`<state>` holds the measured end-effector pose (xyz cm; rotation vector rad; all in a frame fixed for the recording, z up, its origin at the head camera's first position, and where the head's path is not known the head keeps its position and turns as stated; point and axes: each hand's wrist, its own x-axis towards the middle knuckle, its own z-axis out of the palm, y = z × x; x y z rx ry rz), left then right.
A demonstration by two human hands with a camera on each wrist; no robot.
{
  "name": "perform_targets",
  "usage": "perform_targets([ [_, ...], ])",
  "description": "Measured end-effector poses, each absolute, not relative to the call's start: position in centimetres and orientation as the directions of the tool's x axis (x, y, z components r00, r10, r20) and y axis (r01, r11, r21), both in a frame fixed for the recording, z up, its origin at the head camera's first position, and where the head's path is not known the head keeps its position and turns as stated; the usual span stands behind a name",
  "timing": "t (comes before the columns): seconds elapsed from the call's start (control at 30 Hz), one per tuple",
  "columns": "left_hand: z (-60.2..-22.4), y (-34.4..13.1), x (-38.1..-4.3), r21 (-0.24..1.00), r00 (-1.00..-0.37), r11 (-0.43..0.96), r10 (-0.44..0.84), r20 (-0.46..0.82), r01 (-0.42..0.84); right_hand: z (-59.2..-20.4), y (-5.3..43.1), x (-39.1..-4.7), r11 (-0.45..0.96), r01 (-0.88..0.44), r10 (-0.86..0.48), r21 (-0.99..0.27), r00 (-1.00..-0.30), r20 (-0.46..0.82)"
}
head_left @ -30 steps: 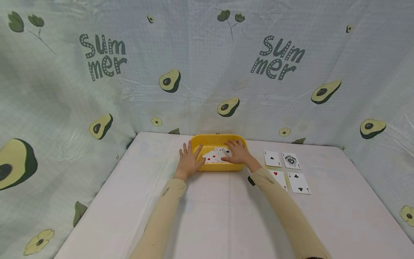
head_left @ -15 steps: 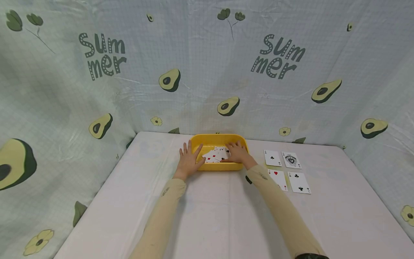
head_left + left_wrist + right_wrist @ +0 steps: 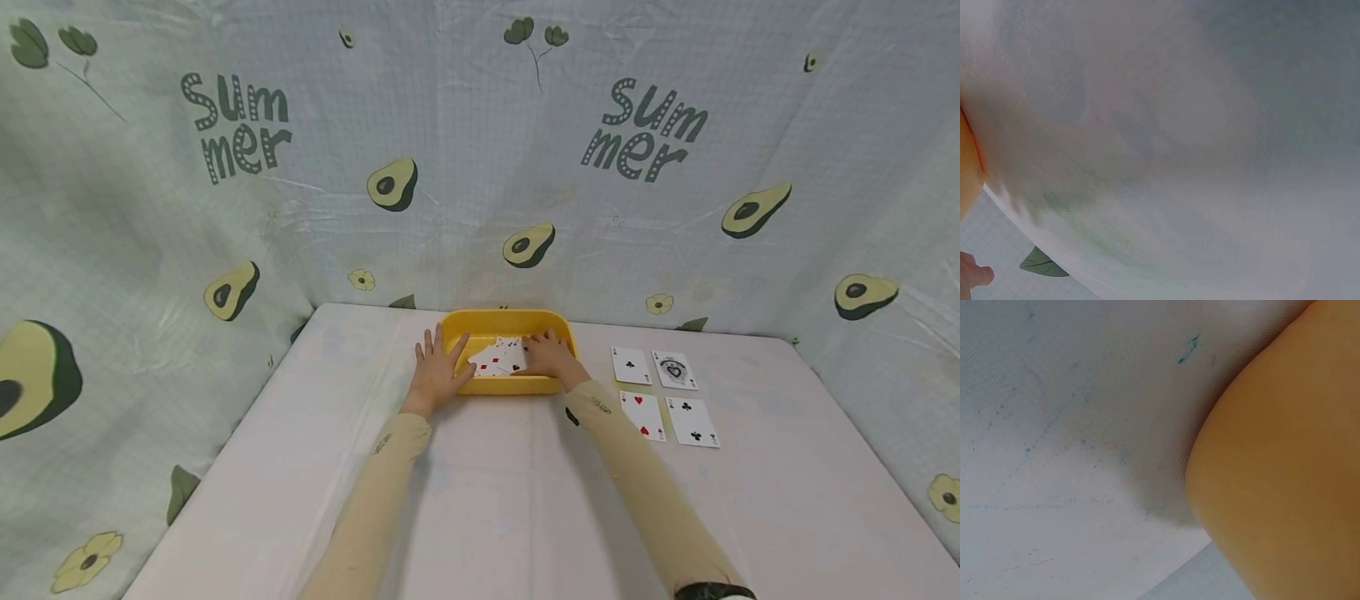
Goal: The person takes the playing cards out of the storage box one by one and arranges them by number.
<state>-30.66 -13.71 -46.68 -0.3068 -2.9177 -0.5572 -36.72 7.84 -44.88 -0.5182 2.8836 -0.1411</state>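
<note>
A yellow plastic tray [image 3: 517,386] stands at the table's back middle, holding a loose pile of face-up playing cards [image 3: 491,360]. At its left end rests my left hand [image 3: 435,375], fingers spread and thumb over the rim. My right hand [image 3: 551,357] reaches over the right front rim, its fingers bent down at the right side of the pile. Whether it pinches a card is hidden. Left wrist view: a fingertip [image 3: 977,275] shows at lower left, beside the tray's edge [image 3: 967,169]. Right wrist view: the tray's wall [image 3: 1279,462] fills the right side.
Right of the tray, several face-up cards lie in two rows: a single-club card [image 3: 631,366], an ornate ace [image 3: 674,370], a two of hearts [image 3: 642,416] and a two of clubs [image 3: 692,422]. A patterned cloth [image 3: 450,125] hangs behind the white table [image 3: 487,517].
My right hand has shifted slightly left over the pile, its fingers drawn closer together, and its forearm uncovers more of the two of hearts. My left hand stays in place.
</note>
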Motion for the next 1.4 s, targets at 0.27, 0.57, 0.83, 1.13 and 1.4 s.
perform_targets([
  [0.27,-46.52,-13.76,-30.7,0.36,-0.967,0.903,0.176,0.183,0.233,-44.93,7.61,-36.85,0.942,-0.328,-0.336,-0.073,-0.921,-0.197],
  [0.57,-46.5,-13.81,-30.91,0.356,-0.97,0.907,0.176,0.167,0.226,-45.02,7.51,-37.16,0.939,-0.339,-0.343,-0.055,-0.921,-0.186],
  [0.83,-46.35,-13.8,-30.72,0.347,-0.969,0.909,0.181,0.168,0.23,-44.95,7.59,-37.05,0.935,-0.352,-0.356,-0.053,-0.921,-0.158],
  [1.13,-46.47,-13.79,-30.53,0.357,-0.966,0.903,0.181,0.184,0.237,-44.63,7.67,-36.63,0.935,-0.345,-0.351,-0.08,-0.933,-0.081],
  [1.4,-46.5,-13.71,-30.48,0.344,-0.966,0.91,0.176,0.187,0.233,-44.5,7.9,-36.44,0.933,-0.336,-0.344,-0.129,-0.938,-0.046],
])
